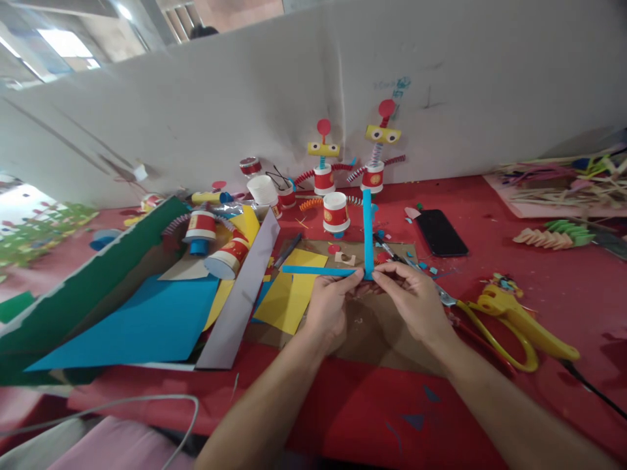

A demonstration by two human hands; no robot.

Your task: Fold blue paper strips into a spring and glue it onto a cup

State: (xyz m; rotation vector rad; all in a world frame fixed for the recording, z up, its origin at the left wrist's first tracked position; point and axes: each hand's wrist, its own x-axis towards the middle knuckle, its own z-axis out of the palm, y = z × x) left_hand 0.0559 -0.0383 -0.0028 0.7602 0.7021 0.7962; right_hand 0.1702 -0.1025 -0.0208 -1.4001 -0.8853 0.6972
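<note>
Two blue paper strips [368,228] meet at a right angle between my hands, one pointing away from me and the other to the left. My left hand [333,297] pinches them near the corner, thumb on top. On the other side of the corner, my right hand [409,294] pinches the same spot with thumb and fingers. Both hands hover over a brown cardboard sheet [386,333]. Yellow paper pieces [281,303] lie just left of my left hand. Beyond the strips stands a red-and-white paper cup [336,212] with springy folded paper arms.
Two paper-cup figures [375,173] with yellow heads stand against the white partition [441,78]. To the right lie a black phone [441,232], yellow-handled scissors [509,339] and a yellow glue gun [529,320]. A green-sided box [98,287] at left holds coloured paper and cups.
</note>
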